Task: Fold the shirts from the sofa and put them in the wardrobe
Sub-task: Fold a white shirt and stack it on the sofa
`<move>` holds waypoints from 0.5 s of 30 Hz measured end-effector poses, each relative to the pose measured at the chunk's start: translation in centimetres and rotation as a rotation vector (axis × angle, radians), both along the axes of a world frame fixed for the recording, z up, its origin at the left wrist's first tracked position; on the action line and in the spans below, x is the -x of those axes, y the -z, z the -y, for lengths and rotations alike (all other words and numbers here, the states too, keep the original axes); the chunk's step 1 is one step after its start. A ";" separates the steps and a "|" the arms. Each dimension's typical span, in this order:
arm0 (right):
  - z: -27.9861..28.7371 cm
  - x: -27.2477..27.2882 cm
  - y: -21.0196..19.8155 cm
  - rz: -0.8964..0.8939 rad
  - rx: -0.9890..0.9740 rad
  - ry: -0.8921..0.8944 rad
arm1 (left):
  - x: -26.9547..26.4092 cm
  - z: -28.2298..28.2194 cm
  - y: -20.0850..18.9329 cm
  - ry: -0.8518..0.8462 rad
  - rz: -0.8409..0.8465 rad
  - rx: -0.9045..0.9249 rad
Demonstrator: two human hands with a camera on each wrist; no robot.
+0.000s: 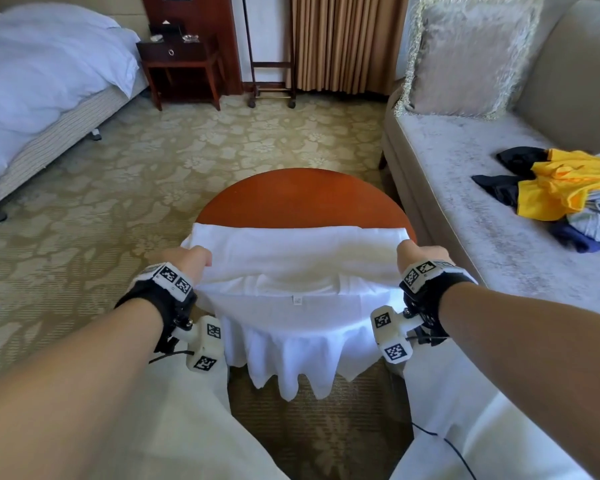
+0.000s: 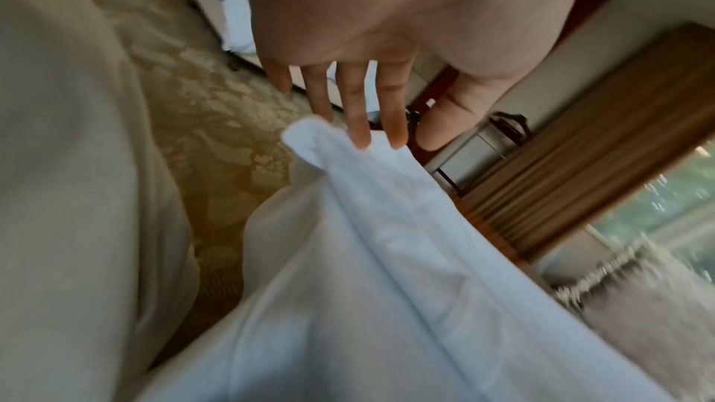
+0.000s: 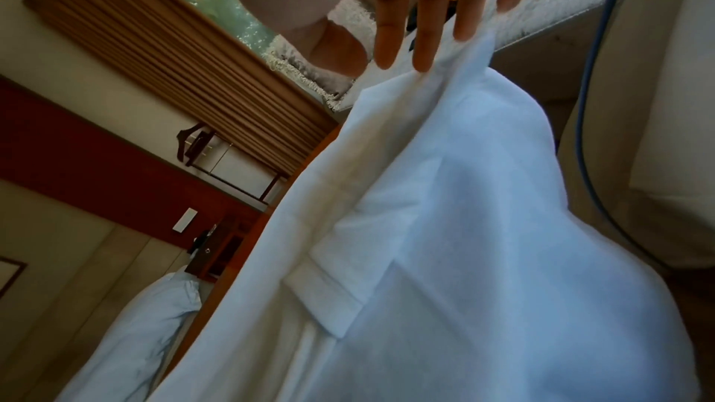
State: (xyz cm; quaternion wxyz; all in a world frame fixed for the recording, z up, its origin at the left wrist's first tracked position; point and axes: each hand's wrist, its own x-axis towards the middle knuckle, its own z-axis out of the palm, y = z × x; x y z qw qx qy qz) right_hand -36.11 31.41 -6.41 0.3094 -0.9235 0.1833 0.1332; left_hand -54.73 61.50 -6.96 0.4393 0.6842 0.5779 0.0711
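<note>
A white shirt (image 1: 298, 265) lies across the near half of a round wooden table (image 1: 302, 199), and its lower part hangs over the front edge. My left hand (image 1: 187, 259) grips the shirt's left side and my right hand (image 1: 416, 254) grips its right side, so the fabric is lifted between them. In the left wrist view the left hand (image 2: 367, 121) has a folded edge of the shirt (image 2: 387, 256) at its fingertips. In the right wrist view the right hand (image 3: 417, 41) holds the shirt (image 3: 445, 210) the same way. More shirts (image 1: 568, 188), yellow, dark blue and grey, lie piled on the sofa (image 1: 465, 174).
The sofa stands just right of the table, with a fringed cushion (image 1: 465, 57) at its far end. A bed (image 1: 32, 81) is at the left, and a dark nightstand (image 1: 177, 60) and a wheeled valet stand (image 1: 271, 81) are at the back. Patterned carpet lies between them.
</note>
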 end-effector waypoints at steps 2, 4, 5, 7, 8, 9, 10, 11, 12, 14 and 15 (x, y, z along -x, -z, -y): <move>0.0 0.1 0.5 0.056 0.125 -0.144 | -0.7 0.8 0.5 0.110 0.008 -0.079; -0.4 0.2 0.8 0.124 0.212 -0.249 | -1.6 1.5 1.0 0.231 -0.023 -0.205; -0.7 0.3 1.2 0.158 0.230 -0.301 | -2.2 1.7 1.4 0.287 -0.050 -0.247; -1.9 0.1 2.1 0.194 0.228 -0.403 | -3.0 2.0 2.2 0.398 -0.110 -0.311; -2.3 0.2 2.5 0.184 0.247 -0.448 | -3.4 2.2 2.4 0.447 -0.127 -0.304; -2.8 0.3 3.0 0.184 0.282 -0.491 | -3.8 2.2 2.9 0.481 -0.159 -0.305; -3.2 0.3 3.2 0.176 0.316 -0.529 | -4.1 2.3 3.2 0.509 -0.179 -0.317; -3.5 0.1 3.6 0.143 0.363 -0.560 | -4.4 2.2 3.4 0.538 -0.219 -0.327; -3.6 -0.1 3.9 0.103 0.409 -0.594 | -4.8 2.1 3.6 0.562 -0.233 -0.340; -4.0 -0.2 4.2 0.020 0.493 -0.646 | -5.5 1.8 4.0 0.616 -0.306 -0.353; -4.2 -0.3 4.3 -0.007 0.515 -0.661 | -5.9 1.7 4.0 0.640 -0.335 -0.351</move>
